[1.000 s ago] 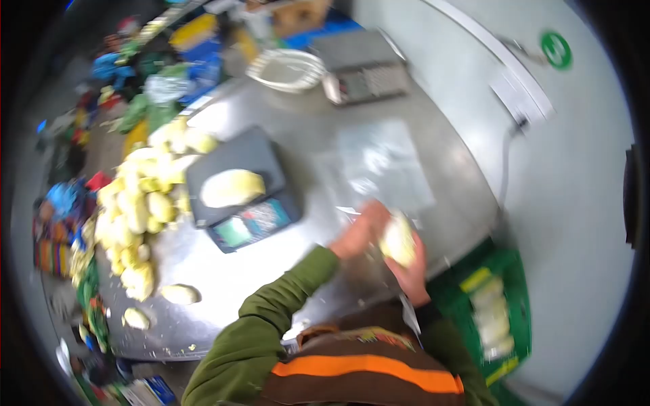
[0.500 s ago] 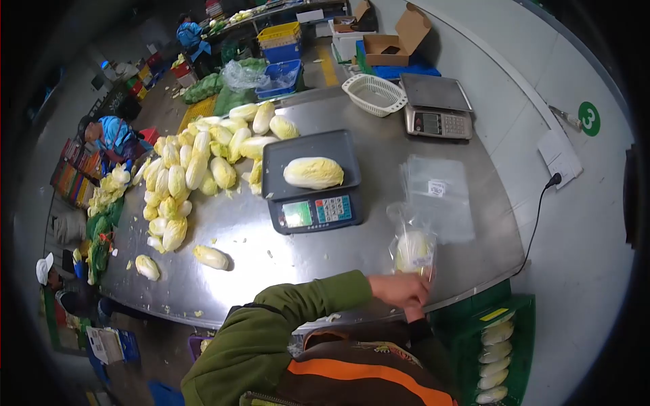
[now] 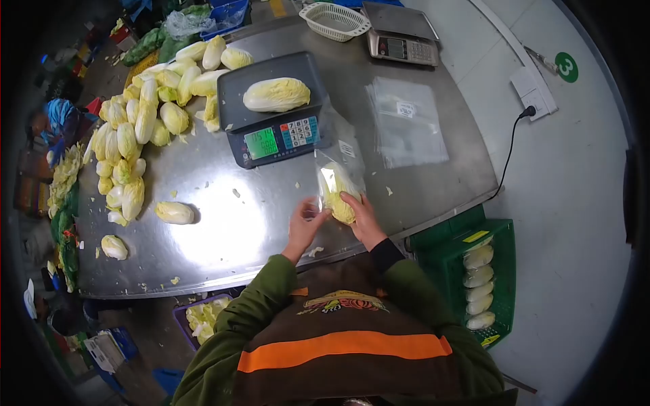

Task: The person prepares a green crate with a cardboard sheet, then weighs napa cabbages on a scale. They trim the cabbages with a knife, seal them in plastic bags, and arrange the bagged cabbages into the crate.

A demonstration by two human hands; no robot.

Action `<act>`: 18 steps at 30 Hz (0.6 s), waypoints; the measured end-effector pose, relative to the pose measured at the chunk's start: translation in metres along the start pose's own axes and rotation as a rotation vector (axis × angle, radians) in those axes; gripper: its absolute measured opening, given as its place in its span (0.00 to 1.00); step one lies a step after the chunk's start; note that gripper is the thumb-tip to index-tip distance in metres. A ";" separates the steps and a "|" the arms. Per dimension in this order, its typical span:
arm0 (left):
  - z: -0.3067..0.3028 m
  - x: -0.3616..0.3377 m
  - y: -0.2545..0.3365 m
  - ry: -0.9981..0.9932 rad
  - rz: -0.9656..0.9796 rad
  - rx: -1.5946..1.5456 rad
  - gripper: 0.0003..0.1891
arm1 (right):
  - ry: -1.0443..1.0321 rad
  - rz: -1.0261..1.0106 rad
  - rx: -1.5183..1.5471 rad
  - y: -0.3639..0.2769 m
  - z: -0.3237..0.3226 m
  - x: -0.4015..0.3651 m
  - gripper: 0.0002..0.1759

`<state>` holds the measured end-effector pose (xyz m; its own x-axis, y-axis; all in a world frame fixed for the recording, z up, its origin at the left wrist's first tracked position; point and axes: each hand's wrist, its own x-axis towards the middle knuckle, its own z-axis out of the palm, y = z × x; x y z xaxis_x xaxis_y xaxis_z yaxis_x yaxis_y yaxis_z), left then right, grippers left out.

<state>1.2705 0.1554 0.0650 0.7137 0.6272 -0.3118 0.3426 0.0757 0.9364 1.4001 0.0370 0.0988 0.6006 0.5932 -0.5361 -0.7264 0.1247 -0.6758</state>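
A napa cabbage [image 3: 337, 189] lies partly inside a clear plastic bag [image 3: 349, 145] in front of me. My right hand [image 3: 365, 220] grips the base end of this cabbage from the right. At its left side, my left hand [image 3: 307, 222] pinches the edge of the bag, thumb close to the cabbage. Beyond the bag, another napa cabbage [image 3: 277, 95] rests on the black tray of a digital scale [image 3: 281, 139] with a lit green display. To the right lies a stack of flat clear bags [image 3: 409, 125] with white labels.
Many cabbages [image 3: 128, 139] are piled at the left. A white basket [image 3: 336, 24] and a second scale [image 3: 403, 47] stand at the back. A green crate [image 3: 504, 271] of wrapped cabbages is at the right, below the table edge.
The bagged cabbage has moved left, nearer the scale. My hands, close together at the right before, are now on either side of it. The view has shifted, showing both forearms.
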 end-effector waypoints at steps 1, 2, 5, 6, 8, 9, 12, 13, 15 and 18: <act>-0.001 0.002 -0.004 0.001 -0.005 -0.005 0.41 | 0.002 0.005 -0.005 0.001 0.005 -0.002 0.25; -0.001 0.004 -0.006 0.163 0.104 -0.019 0.38 | -0.015 0.047 -0.002 0.002 0.011 -0.003 0.26; -0.014 0.014 -0.004 0.255 0.189 -0.055 0.30 | -0.047 0.126 0.009 0.011 0.022 -0.005 0.26; -0.020 0.019 -0.006 0.206 0.040 -0.283 0.25 | -0.067 0.149 0.021 0.012 0.025 -0.002 0.27; -0.024 0.022 -0.009 0.259 -0.069 -0.396 0.15 | -0.055 0.062 -0.008 0.021 0.032 0.006 0.31; -0.026 0.015 -0.013 0.260 -0.070 -0.398 0.15 | -0.042 -0.023 -0.032 0.029 0.034 0.012 0.34; -0.026 -0.030 -0.032 0.004 -0.001 -0.024 0.15 | 0.160 -0.423 -0.411 0.051 0.046 0.040 0.41; -0.028 -0.047 -0.032 0.010 -0.126 -0.089 0.15 | 0.162 -0.423 -0.410 0.054 0.044 0.044 0.41; -0.036 -0.060 -0.026 0.011 -0.263 -0.141 0.17 | 0.255 -0.522 -0.811 0.067 0.041 0.047 0.45; -0.034 -0.063 0.005 0.388 0.284 0.393 0.43 | 0.296 -0.602 -0.941 0.079 0.039 0.035 0.45</act>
<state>1.2066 0.1427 0.0950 0.5613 0.8226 0.0908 0.4242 -0.3802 0.8219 1.3509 0.0985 0.0465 0.9103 0.4137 -0.0131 0.1651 -0.3921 -0.9050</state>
